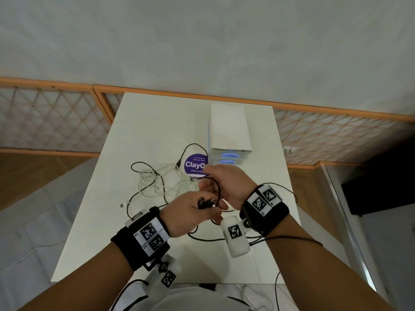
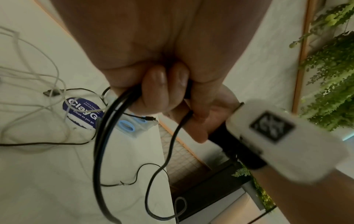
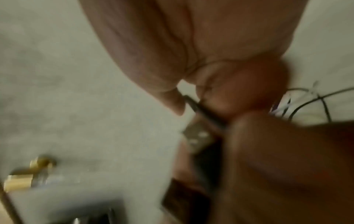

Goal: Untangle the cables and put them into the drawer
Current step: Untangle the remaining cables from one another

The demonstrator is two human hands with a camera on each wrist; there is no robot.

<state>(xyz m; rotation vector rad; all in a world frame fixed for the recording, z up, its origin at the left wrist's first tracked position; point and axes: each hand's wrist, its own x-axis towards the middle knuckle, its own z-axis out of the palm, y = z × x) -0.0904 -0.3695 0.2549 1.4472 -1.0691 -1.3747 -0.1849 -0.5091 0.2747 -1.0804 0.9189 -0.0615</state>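
Observation:
A black cable (image 1: 217, 187) is held above the white table (image 1: 157, 122) between both hands. My left hand (image 1: 205, 206) grips its gathered loops, fingers curled round them (image 2: 162, 91). My right hand (image 1: 213, 182) pinches the same cable just beyond, close against the left; the right wrist view is blurred and shows a metal USB plug (image 3: 197, 136) by the pinching fingers. The rest of the black cable (image 2: 164, 151) hangs down in loops onto the table. A tangle of white and black cables (image 1: 157, 180) lies left of the hands. The white drawer unit (image 1: 229, 131) with blue handles stands behind, drawers closed.
A round purple sticker (image 1: 194, 164) lies on the table between the tangle and the drawer unit. A loose white plug end (image 1: 123, 205) lies near the left edge. Thin black leads from the wrist cameras trail over the table's near right part (image 1: 280, 187).

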